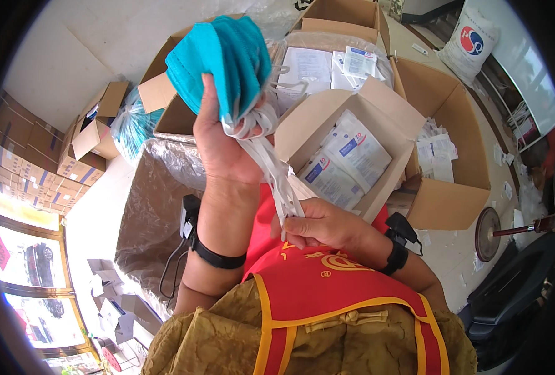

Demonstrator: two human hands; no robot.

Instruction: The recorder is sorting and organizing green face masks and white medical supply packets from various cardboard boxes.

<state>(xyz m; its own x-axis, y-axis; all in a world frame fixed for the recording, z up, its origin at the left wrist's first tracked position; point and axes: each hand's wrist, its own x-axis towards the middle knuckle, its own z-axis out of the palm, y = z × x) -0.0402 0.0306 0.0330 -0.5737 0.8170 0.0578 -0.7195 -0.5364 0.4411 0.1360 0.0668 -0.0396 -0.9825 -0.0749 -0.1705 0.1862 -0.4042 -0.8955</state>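
A stack of teal face masks is held up at upper centre, with my left hand wrapped round its lower end. White ear loops hang from the masks in a bunch. Lower down and to the right, my right hand pinches the ends of these loops, which are drawn taut between both hands. Just right of the masks stands an opened carton with its flaps up. Inside it lie several white packets with blue and red print.
A large plastic-lined carton stands to the left. Behind is a box with leaflets and packets; at right, a cardboard box holds more packets. A clear bag of teal masks, stacked cartons and a black chair surround the workplace.
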